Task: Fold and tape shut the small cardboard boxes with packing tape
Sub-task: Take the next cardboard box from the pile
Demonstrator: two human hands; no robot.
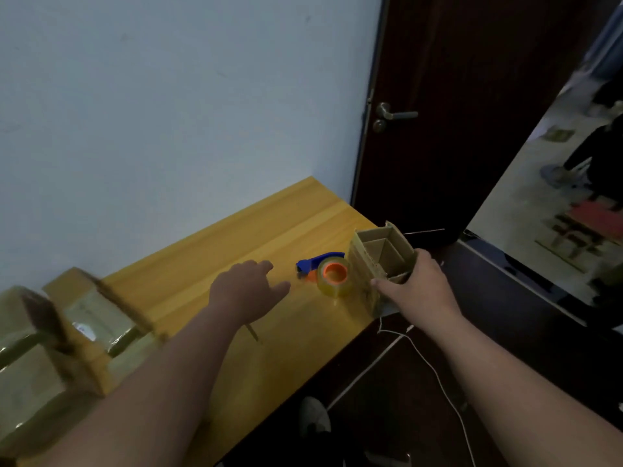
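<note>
Tape dispenser (pixel 328 272) on table (pixel 236 237), just left of open box (pixel 381 257).

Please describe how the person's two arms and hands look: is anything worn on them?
Both forearms are bare to the frame's lower edge; no sleeves show. The left hand and right hand wear no gloves, and no watch, ring or bracelet is visible.

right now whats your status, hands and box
Right hand grips open cardboard box at table's right end. Left hand open, reaching toward tape dispenser. Taped boxes stacked far left, nothing in the way.
</note>
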